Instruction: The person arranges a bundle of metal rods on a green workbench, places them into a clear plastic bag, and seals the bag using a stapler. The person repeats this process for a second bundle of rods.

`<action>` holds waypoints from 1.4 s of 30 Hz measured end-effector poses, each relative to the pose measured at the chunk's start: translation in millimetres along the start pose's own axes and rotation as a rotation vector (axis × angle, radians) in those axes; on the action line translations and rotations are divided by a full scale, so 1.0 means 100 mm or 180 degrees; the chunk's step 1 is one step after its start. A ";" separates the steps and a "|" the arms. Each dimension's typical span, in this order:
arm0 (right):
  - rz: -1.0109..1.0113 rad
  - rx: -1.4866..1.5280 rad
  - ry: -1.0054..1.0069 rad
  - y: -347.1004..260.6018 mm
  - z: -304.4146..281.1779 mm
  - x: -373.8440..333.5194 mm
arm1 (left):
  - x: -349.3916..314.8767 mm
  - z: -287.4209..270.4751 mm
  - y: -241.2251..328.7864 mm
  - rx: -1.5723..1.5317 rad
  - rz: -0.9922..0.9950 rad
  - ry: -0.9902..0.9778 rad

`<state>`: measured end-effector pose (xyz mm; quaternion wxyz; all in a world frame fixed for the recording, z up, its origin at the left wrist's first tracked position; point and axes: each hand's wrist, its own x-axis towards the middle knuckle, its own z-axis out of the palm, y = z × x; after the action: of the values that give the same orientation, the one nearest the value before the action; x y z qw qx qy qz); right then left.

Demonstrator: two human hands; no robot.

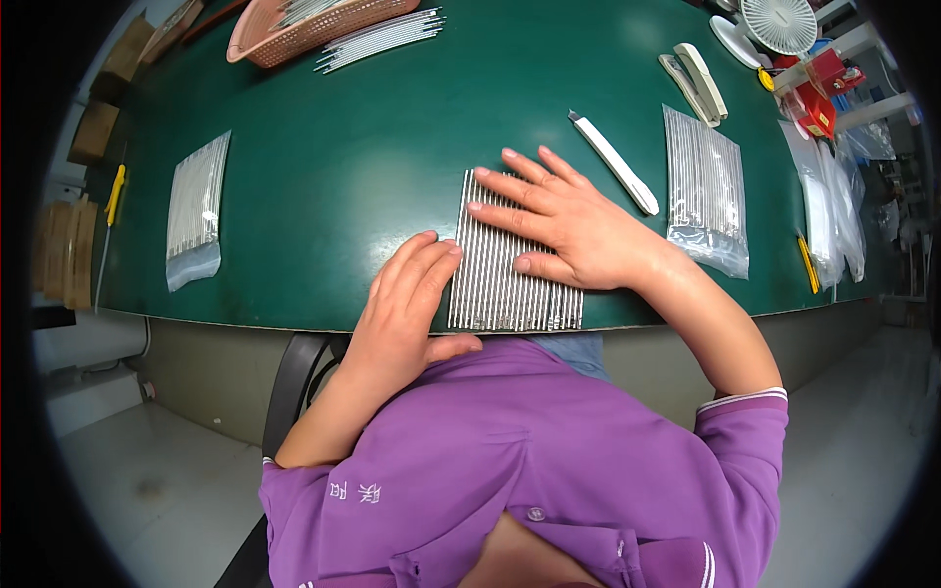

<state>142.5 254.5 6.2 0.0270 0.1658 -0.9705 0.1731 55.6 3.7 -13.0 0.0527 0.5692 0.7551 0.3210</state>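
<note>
A flat row of thin metal rods lies side by side at the near edge of the green table. My right hand rests on top of the row with its fingers spread. Along the row's left side is my left hand, its fingers stretched out together and the thumb apart near the table edge. The fingertips touch or nearly touch the outermost rod. Part of the row is hidden under my right palm.
Clear bags of rods lie at left and right. A white utility knife and a stapler are right of the row. Far back stands a pink basket beside loose rods. A yellow-handled screwdriver lies far left.
</note>
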 end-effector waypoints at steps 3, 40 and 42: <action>-0.0128 0.0019 -0.0197 -0.02 0.06 0.02 | -0.03 -0.08 -0.02 -0.0015 -0.0078 -0.0028; -0.0177 -0.0117 -0.0234 -0.21 0.23 0.57 | -0.16 -0.35 -0.53 0.0155 -0.0267 0.0949; -0.0172 -0.0114 -0.0239 -0.21 0.23 0.56 | -0.16 -0.35 -0.52 0.0160 -0.0301 0.0938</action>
<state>96.8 210.9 -2.4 -0.0018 0.1977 -0.9689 0.1485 2.6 -33.4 -18.0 -0.0579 0.4809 0.7884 0.3792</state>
